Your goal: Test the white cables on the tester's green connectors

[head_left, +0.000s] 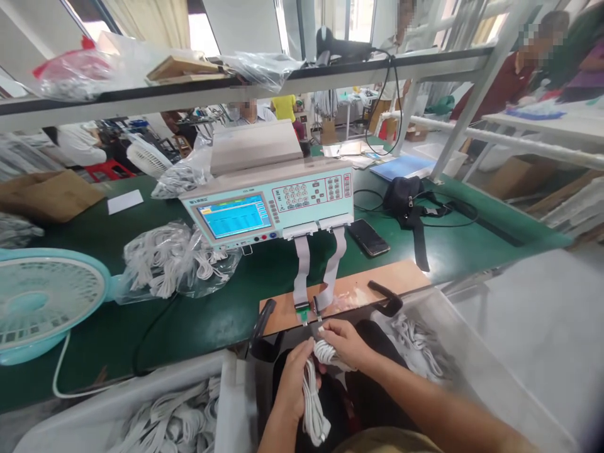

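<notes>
While both hands grip it, the cable bundle (pixel 314 390) hangs between them.

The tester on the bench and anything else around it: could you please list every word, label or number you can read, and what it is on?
No text here can be read for certain.
Tester: the blue screen, keypad keys and small label under the screen are too small and blurred.
Phone: dark, nothing showing.
White card: blank as far as can be seen.
Cable in both hands: no markings visible.
</notes>
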